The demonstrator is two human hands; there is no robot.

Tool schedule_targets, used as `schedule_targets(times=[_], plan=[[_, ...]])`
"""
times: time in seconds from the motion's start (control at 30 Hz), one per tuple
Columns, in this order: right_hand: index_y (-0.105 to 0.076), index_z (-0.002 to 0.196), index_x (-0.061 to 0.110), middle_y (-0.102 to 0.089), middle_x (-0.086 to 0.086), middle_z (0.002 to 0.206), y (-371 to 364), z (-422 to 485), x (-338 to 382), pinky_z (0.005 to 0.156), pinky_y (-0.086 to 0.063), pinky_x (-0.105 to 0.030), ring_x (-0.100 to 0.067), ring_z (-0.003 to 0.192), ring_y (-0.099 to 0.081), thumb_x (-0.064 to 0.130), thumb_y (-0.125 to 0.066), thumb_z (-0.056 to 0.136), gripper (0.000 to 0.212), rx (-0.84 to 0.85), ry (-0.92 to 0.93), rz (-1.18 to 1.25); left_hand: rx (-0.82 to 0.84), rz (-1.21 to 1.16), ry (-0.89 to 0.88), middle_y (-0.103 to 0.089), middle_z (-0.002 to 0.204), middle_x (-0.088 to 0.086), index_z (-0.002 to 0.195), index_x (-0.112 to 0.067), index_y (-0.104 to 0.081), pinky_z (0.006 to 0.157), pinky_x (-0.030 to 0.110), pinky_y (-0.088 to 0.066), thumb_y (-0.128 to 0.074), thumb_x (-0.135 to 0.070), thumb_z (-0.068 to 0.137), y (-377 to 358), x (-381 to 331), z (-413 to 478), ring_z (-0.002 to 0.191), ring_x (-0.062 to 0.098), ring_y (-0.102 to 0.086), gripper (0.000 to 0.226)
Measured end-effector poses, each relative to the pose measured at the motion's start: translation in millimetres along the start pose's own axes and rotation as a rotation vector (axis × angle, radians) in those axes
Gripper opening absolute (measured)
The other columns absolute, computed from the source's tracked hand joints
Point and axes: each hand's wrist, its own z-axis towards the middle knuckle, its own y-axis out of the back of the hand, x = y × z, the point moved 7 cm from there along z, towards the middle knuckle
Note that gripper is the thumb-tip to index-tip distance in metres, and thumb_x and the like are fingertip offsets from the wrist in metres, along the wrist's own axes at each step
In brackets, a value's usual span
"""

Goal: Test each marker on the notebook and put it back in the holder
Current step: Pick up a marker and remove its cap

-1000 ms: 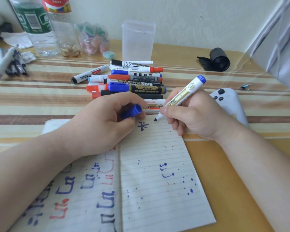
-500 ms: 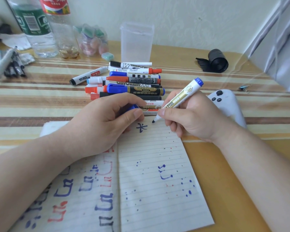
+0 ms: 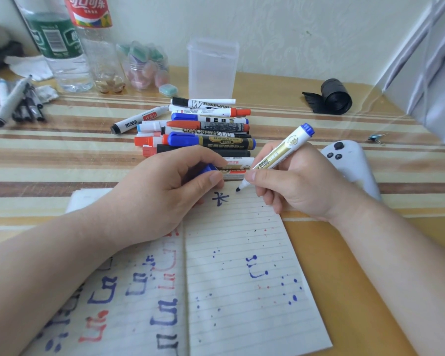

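An open lined notebook lies in front of me, covered in blue and red test marks. My right hand grips an uncapped white-and-gold marker with a blue end, its dark tip just above the page's top edge, right of a fresh dark character. My left hand rests on the notebook's top and pinches the blue cap. A pile of several capped markers lies beyond the hands. The clear plastic holder stands upright behind the pile.
Two plastic bottles and a bag of small erasers stand at the back left. More pens lie at the far left. A white game controller sits right of my right hand, a black roll farther back.
My left hand has curled more tightly around the blue cap, hiding most of it. The marker tip stays near the top of the page, slightly shifted beside the written character.
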Motion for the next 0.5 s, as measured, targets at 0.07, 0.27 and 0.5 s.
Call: schedule_targets(times=[0.07, 0.27, 0.5], plan=[[-0.065, 0.078, 0.011, -0.066, -0.008, 0.064, -0.2, -0.1, 0.5, 0.044, -0.046, -0.028, -0.020, 0.049, -0.060, 0.011, -0.074, 0.091, 0.016, 0.000, 0.003, -0.015, 0.001, -0.001, 0.005, -0.075, 0.092, -0.022, 0.110, -0.038, -0.064, 0.072, 0.029, -0.056, -0.054, -0.041, 0.096, -0.2, 0.5, -0.1, 0.073, 0.004, -0.066, 0.018], [-0.064, 0.076, 0.010, -0.064, -0.007, 0.063, -1.5, -0.8, 3.8, 0.042, -0.046, -0.027, -0.016, 0.047, -0.059, 0.011, -0.073, 0.092, 0.017, -0.003, 0.000, -0.059, -0.006, 0.008, 0.000, -0.075, 0.091, -0.020, 0.109, -0.038, -0.064, 0.073, 0.034, -0.056, -0.055, -0.041, 0.095, 0.2, -0.4, -0.1, 0.072, 0.008, -0.066, 0.017], [-0.063, 0.077, 0.006, -0.063, -0.008, 0.061, -1.0, -0.4, 5.1, 0.042, -0.046, -0.027, -0.016, 0.046, -0.058, 0.010, -0.072, 0.090, 0.017, -0.027, -0.009, -0.089, -0.001, -0.008, -0.001, -0.075, 0.091, -0.017, 0.108, -0.040, -0.063, 0.075, 0.042, -0.058, -0.048, -0.055, 0.088, 0.2, -4.1, -0.9, 0.072, 0.011, -0.067, 0.029]])
